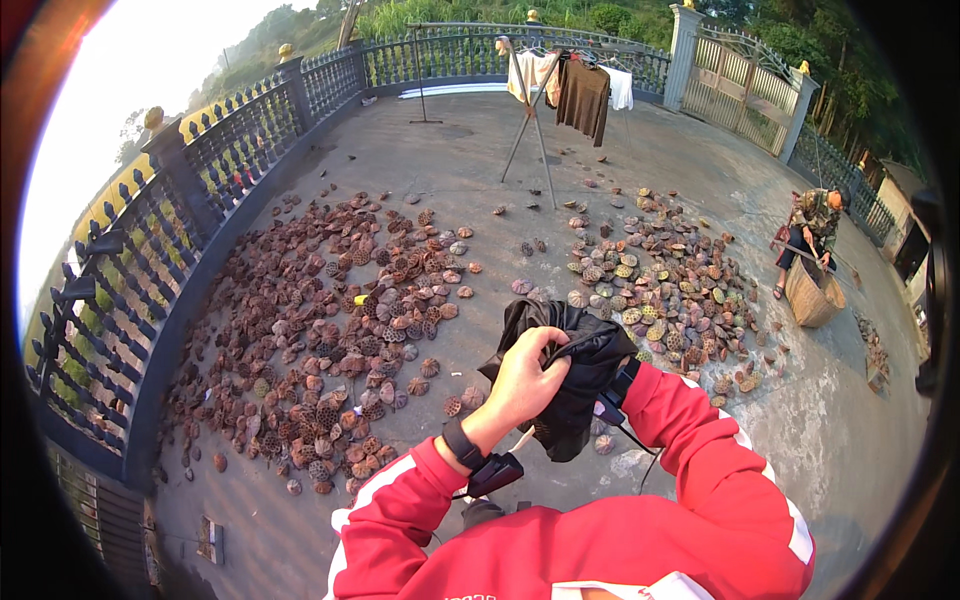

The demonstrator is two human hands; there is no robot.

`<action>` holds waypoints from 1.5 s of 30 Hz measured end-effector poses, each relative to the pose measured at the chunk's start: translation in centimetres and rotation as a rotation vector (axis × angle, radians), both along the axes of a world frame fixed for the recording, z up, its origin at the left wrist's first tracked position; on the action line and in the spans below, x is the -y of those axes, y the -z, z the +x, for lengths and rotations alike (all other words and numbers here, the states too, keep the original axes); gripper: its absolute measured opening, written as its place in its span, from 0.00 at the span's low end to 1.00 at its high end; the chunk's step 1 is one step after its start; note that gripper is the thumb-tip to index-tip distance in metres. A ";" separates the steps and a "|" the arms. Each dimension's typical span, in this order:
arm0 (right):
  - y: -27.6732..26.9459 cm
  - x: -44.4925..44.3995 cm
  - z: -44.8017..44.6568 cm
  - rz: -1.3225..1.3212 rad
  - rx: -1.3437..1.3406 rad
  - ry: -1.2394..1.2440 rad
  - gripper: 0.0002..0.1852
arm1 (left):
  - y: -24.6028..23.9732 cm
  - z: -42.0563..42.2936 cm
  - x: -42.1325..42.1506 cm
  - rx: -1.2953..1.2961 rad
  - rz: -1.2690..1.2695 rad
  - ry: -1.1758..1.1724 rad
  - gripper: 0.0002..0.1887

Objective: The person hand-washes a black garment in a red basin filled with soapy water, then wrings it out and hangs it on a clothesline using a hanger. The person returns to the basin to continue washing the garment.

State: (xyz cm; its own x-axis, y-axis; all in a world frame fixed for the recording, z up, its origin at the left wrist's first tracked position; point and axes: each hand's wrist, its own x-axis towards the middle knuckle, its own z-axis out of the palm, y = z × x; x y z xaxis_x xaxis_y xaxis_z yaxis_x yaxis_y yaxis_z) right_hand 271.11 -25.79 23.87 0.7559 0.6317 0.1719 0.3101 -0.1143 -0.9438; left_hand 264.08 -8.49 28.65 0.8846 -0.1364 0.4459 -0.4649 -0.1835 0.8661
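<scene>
My left hand [529, 375] pinches a fold of a crumpled black plastic bag [574, 409] between thumb and fingers. The bag hangs in front of my chest, above the concrete. My right forearm reaches its right side, and the bag hides nearly all of my right hand, so its grip cannot be made out. Dark bands circle both wrists, with a small black device [496, 474] and cable by the left one. Dried lotus seed pods lie beyond the bag in two spreads, a large brown left spread [300, 337] and a smaller, partly greenish right spread [667, 285].
At right a seated person [814, 225] holds a long tool over a woven basket [814, 296]. Clothes hang on a drying rack [529, 112] at the back. A balustrade [202, 187] borders the left, and a metal gate [739, 75] stands far right.
</scene>
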 end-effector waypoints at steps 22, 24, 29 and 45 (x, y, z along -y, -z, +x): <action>-3.6 -5.9 36.4 -0.052 -0.093 -0.002 0.10 | 2.7 39.6 -3.7 -0.309 -0.260 0.149 0.14; -3.7 -6.9 39.6 -0.028 -0.098 -0.034 0.09 | 2.9 41.2 -3.2 -0.320 -0.317 0.159 0.13; -4.9 -7.8 47.2 0.016 -0.107 -0.042 0.09 | 3.0 48.4 -4.5 -0.359 -0.222 0.113 0.13; -5.9 -16.6 72.5 -0.024 -0.240 -0.108 0.08 | 7.0 78.2 -19.1 -0.252 0.048 -0.291 0.13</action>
State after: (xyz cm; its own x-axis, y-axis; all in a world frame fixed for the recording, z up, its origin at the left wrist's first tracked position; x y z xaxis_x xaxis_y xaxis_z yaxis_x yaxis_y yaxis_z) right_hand 343.59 -9.24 29.76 0.7013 0.7126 -0.0207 0.0891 -0.1164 -0.9892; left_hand 342.30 10.64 21.69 0.9705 0.1208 0.2085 -0.1608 -0.3198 0.9337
